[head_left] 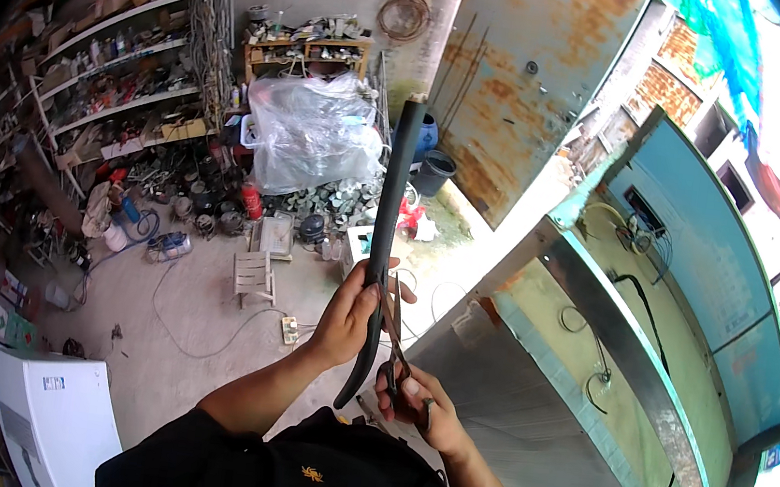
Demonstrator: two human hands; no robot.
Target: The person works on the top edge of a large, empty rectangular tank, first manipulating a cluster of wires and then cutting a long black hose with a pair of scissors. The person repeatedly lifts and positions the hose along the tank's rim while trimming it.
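A long black tube (397, 181), which looks like foam pipe insulation, stands nearly upright before me, its lower end curving left. My left hand (349, 314) is wrapped round its lower half. My right hand (421, 409) has its fingers in the handles of a pair of scissors (395, 337). The scissor blades point up along the tube's right side, close to my left fingers. Whether the blades touch the tube I cannot tell. A ring sits on one right finger.
A metal cabinet frame (586, 311) with loose wires fills the right side. At the left are crowded shelves (132, 46) and a white cabinet (62, 413). A small stool (255, 276), a power strip (290, 330) and cables lie ahead. Plastic sheeting (311, 132) covers something behind.
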